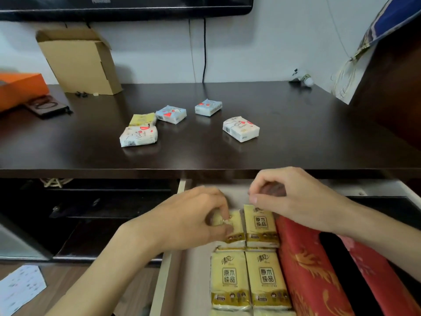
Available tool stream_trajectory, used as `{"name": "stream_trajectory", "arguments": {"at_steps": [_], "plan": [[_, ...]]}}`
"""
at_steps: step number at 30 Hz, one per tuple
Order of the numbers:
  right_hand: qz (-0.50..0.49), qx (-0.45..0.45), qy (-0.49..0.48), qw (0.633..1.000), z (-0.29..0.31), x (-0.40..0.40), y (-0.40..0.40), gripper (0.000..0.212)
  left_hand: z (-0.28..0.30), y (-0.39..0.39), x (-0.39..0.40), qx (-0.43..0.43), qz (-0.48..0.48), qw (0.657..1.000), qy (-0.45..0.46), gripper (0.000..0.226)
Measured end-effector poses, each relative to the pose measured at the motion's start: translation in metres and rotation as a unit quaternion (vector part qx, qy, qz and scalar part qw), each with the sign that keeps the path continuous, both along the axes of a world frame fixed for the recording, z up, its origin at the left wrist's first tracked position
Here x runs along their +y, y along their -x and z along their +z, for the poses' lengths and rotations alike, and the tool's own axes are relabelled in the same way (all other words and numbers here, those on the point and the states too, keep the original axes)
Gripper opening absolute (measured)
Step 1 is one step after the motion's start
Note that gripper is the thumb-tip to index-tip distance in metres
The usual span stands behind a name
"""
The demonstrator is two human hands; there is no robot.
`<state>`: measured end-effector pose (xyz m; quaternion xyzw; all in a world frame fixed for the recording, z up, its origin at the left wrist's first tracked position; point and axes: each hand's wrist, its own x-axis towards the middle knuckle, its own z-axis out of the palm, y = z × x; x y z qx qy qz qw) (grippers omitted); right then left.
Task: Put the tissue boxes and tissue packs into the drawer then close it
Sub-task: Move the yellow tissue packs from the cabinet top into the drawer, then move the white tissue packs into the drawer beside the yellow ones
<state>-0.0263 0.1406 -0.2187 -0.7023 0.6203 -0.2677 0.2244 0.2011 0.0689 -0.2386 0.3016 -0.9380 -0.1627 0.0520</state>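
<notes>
The drawer [173, 281] stands pulled out below the dark tabletop. Inside lie several yellow tissue packs [230, 279] in rows, and beside them a red tissue box [307, 270] with gold pattern. My left hand [196, 222] grips the back-left yellow pack [237, 226], pressing it into the row. My right hand [293, 199] hovers over the back-right yellow pack [262, 224], fingers curled, thumb at its top edge. On the tabletop lie several small packs: a white one [138, 136], a yellow one [142, 119], two blue ones [171, 114] [208, 107], another white one [241, 128].
An open cardboard box [77, 62] and an orange box [20, 87] stand at the tabletop's back left, near a dark case [46, 107]. A TV [125, 5] hangs above with cables down the wall. A bulb [306, 79] lies back right. Paper [20, 288] lies on the floor.
</notes>
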Motion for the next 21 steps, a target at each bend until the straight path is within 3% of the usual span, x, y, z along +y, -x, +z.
{"name": "stream_trajectory", "arguments": {"at_steps": [6, 11, 13, 17, 21], "plan": [[0.043, -0.081, 0.128, 0.988, 0.019, -0.026, -0.026, 0.012, 0.038, -0.044, -0.024, 0.224, 0.080, 0.971, -0.035, 0.010], [0.015, 0.012, 0.156, 0.988, 0.022, -0.086, -0.049, 0.019, 0.038, -0.076, -0.061, 0.344, 0.220, 0.909, 0.082, 0.011], [-0.030, 0.088, 0.166, 0.982, 0.021, -0.111, -0.049, 0.026, 0.034, -0.080, -0.078, 0.311, 0.278, 0.899, 0.131, 0.021], [-0.120, 0.193, 0.145, 0.963, 0.015, -0.144, -0.036, 0.044, 0.018, -0.078, -0.100, 0.155, 0.337, 0.918, 0.141, 0.048], [-0.157, 0.216, 0.116, 0.957, 0.004, -0.151, -0.021, 0.047, 0.013, -0.074, -0.109, 0.102, 0.327, 0.921, 0.184, 0.041]]}}
